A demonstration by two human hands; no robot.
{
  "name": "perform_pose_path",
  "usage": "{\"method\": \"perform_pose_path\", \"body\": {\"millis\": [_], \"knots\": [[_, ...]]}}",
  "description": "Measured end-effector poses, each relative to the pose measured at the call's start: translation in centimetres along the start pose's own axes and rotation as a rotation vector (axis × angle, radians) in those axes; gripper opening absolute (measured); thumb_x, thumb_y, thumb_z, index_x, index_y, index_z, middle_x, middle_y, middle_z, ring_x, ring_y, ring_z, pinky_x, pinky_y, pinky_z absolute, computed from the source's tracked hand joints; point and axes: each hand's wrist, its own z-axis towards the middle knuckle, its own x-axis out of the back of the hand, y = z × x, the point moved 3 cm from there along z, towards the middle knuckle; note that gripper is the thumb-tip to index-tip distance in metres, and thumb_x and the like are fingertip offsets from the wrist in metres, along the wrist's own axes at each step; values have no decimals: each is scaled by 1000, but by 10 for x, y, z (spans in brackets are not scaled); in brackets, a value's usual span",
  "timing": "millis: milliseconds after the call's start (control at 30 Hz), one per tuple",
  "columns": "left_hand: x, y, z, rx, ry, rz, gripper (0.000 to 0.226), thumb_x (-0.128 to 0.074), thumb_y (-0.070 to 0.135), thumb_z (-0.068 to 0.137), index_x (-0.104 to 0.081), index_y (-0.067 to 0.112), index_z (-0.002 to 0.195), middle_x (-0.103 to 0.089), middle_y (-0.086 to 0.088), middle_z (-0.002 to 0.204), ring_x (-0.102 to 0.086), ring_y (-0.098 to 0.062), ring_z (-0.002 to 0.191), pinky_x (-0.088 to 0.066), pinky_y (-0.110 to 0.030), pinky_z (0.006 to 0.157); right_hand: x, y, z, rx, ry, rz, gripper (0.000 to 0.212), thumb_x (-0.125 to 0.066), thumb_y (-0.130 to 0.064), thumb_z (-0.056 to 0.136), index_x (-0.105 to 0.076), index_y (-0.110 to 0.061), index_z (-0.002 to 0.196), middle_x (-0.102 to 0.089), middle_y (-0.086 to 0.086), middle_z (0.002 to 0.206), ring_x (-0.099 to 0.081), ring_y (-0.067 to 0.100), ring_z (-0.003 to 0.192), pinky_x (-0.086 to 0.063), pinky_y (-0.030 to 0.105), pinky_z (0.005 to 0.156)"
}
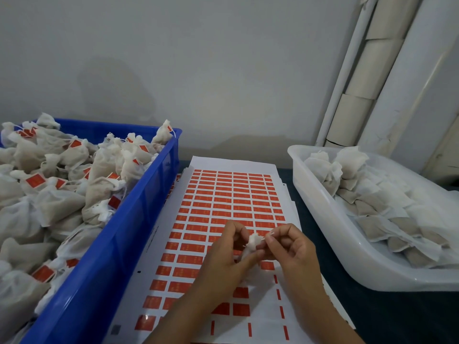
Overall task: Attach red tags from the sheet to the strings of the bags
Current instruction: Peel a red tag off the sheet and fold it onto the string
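Item in grip: one small white mesh bag [253, 243], gathered top uppermost, held above the near half of the tag sheet; my left hand [224, 261] curls round its body, thumb and fingers closed on the fabric; my right hand [289, 247] pinches the bag's white string [270, 234] between thumb and forefinger, just beside the gathered top, the string end poking up past the fingertips; no tag visible on this string.

Beneath the hands: sheet of red tags [223, 207], white backing, rows of small red rectangles with tiny print too fine to read; the nearest rows partly stripped, leaving bare white patches and narrow red slivers along the near right edge; further sheets stacked under it, their edges showing at the left and far sides.

To my left, touching the sheet's edge: blue plastic crate [139, 219], heaped with filled mesh bags [62, 194], many showing red tags on their strings.

To my right, just beside the sheet: translucent white tub [330, 239], holding flatter filled bags [372, 207] with no red visible on them.

Support: dark table surface [397, 316].

Behind: pale wall [198, 70]; pale cardboard tubes [372, 70] leaning in the far right corner.
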Motion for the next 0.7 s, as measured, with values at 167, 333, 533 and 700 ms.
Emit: {"method": "perform_pose_path", "body": {"millis": [167, 333, 533, 700], "knots": [[3, -2, 1, 24, 63, 38, 19, -57, 46, 80, -53, 34, 94, -62, 19, 87, -60, 3, 84, -49, -9, 67, -4, -2, -4, 83, 12, -133, 4, -60, -24, 84, -57, -21, 85, -68, -11, 83, -67, 10, 78, -56, 20, 68], [3, -2, 3, 49, 77, 57, 10, -54, 40, 86, -58, 31, 83, -62, 23, 76, -59, 7, 79, -46, -5, 63, 2, -16, -5, 331, 38, -601, 20, -65, -23, 82, -48, -31, 76, -56, -24, 72, -61, 5, 69, -43, 6, 62], [4, -1, 3, 65, 42, 63, 14, -56, 35, 87, -60, 28, 76, -62, 23, 67, -59, 7, 74, -45, -6, 61, 5, -28, -6, 486, 26, -833, 30, -72, -11, 76, -45, -24, 74, -56, -12, 65, -51, 8, 49, -39, 8, 59], [5, 0, 2, 74, 43, 92, 17, -57, 34, 87, -64, 25, 75, -63, 18, 68, -59, 4, 75, -42, -6, 64, 9, -30, -4, 504, 109, -865, 30, -78, -10, 70, -49, -17, 74, -69, 3, 72, -57, 12, 51, -44, 15, 59]]}}
